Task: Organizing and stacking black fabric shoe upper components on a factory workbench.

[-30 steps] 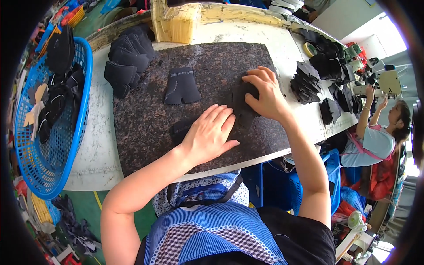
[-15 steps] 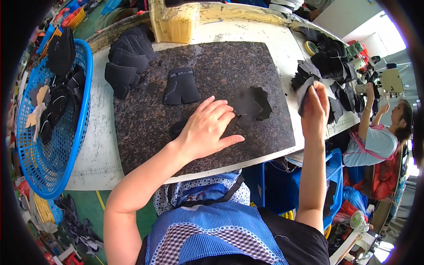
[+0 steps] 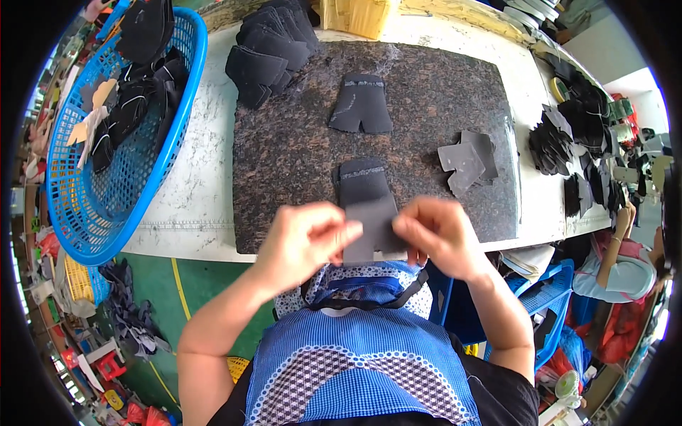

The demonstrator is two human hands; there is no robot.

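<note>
Parts of the sides of the held dark piece (image 3: 371,226) are hidden by the left hand (image 3: 300,240) and the right hand (image 3: 446,236). The bottom of the lower flat piece (image 3: 364,187) is covered too. The yellow block (image 3: 355,15) is cut off at the top. The co-worker (image 3: 625,273) is partly cut off.

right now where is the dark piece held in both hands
In the head view, the dark piece is near the middle, between the left hand and the right hand, at the near edge of the speckled board.
</note>
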